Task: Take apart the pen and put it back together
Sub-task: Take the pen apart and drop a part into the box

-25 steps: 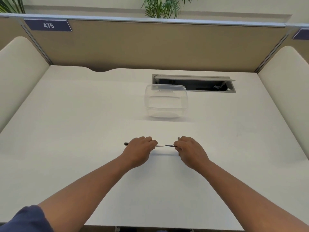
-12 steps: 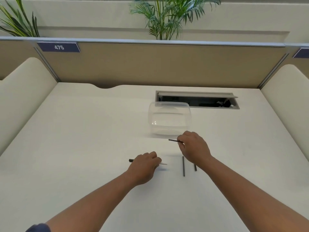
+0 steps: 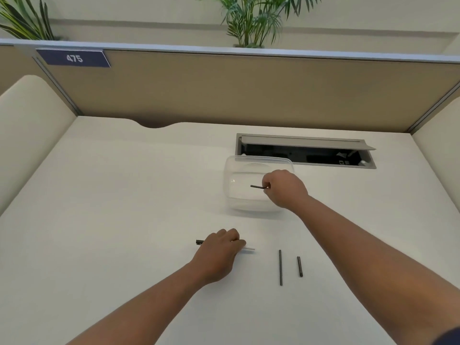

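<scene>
My left hand (image 3: 219, 250) rests on the white desk, shut on the pen body (image 3: 249, 248), whose dark end sticks out left and white end sticks out right. My right hand (image 3: 283, 188) is over the clear plastic container (image 3: 234, 202), pinching a short thin dark pen part (image 3: 257, 187) that points left above the container. Two more dark pen parts lie on the desk to the right of my left hand: a longer rod (image 3: 280, 267) and a shorter piece (image 3: 300, 266), side by side and apart.
A cable slot with a raised lid (image 3: 306, 151) is cut into the desk behind the container. Beige partition panels (image 3: 224, 90) wall the desk at the back and both sides. Plants stand beyond the partition.
My right hand has moved away from the left hand, forward to above the container, carrying the short dark part. My left hand has stayed where it was with the pen body.
</scene>
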`<act>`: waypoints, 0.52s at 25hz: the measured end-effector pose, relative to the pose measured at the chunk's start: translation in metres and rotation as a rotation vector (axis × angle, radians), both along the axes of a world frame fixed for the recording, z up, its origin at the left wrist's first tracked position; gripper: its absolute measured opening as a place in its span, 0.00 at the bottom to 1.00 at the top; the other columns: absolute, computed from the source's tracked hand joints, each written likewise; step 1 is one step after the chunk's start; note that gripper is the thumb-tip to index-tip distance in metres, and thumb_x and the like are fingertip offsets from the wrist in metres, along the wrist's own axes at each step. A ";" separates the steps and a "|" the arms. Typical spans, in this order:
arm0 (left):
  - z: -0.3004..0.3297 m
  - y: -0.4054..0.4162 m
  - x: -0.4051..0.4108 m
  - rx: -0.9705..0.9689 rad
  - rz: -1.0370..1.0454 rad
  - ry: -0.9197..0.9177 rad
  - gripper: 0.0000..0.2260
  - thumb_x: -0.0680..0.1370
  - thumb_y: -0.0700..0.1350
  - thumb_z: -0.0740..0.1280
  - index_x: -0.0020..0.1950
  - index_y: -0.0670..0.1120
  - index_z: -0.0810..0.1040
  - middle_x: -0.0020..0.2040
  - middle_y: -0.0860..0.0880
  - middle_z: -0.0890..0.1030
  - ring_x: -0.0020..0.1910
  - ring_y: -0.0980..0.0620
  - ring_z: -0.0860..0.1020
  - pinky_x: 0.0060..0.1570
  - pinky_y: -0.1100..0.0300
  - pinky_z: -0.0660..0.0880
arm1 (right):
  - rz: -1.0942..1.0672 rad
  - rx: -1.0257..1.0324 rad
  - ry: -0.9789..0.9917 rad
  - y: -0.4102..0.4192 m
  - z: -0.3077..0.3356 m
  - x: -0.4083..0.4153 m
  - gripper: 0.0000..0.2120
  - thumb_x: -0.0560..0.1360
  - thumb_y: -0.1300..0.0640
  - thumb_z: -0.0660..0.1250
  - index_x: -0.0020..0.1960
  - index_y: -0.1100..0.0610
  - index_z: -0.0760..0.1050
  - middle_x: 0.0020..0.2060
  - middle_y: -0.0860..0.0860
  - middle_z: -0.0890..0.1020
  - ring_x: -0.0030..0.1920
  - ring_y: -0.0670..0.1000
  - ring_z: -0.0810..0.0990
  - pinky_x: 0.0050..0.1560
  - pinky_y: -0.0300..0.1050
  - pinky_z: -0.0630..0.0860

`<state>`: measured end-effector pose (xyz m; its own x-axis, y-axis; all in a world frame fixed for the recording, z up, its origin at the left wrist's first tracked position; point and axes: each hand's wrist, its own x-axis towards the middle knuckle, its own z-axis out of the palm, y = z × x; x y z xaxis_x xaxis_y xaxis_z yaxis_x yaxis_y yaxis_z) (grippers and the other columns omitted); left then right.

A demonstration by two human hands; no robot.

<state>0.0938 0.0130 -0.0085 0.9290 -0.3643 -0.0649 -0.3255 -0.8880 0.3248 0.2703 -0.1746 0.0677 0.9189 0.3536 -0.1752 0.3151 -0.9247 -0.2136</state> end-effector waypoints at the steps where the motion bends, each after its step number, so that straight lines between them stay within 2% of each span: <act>1: -0.001 0.000 0.003 -0.007 -0.005 0.001 0.14 0.80 0.37 0.61 0.61 0.49 0.79 0.55 0.51 0.77 0.44 0.45 0.73 0.42 0.50 0.72 | 0.001 -0.013 0.028 0.002 -0.005 0.006 0.07 0.76 0.59 0.66 0.46 0.51 0.82 0.43 0.50 0.82 0.42 0.55 0.79 0.35 0.44 0.73; 5: -0.007 0.002 0.015 -0.027 -0.003 0.017 0.15 0.79 0.37 0.61 0.63 0.49 0.79 0.54 0.50 0.78 0.44 0.46 0.72 0.42 0.50 0.72 | 0.035 -0.073 0.122 0.011 -0.025 0.023 0.08 0.74 0.61 0.66 0.45 0.50 0.82 0.44 0.51 0.82 0.42 0.56 0.79 0.35 0.43 0.70; 13: -0.014 0.003 0.020 -0.072 -0.008 0.069 0.16 0.81 0.39 0.60 0.66 0.50 0.78 0.55 0.51 0.77 0.47 0.46 0.73 0.45 0.51 0.72 | 0.047 -0.087 0.171 0.021 -0.046 0.043 0.10 0.72 0.64 0.65 0.45 0.51 0.82 0.44 0.51 0.83 0.42 0.56 0.80 0.35 0.42 0.70</act>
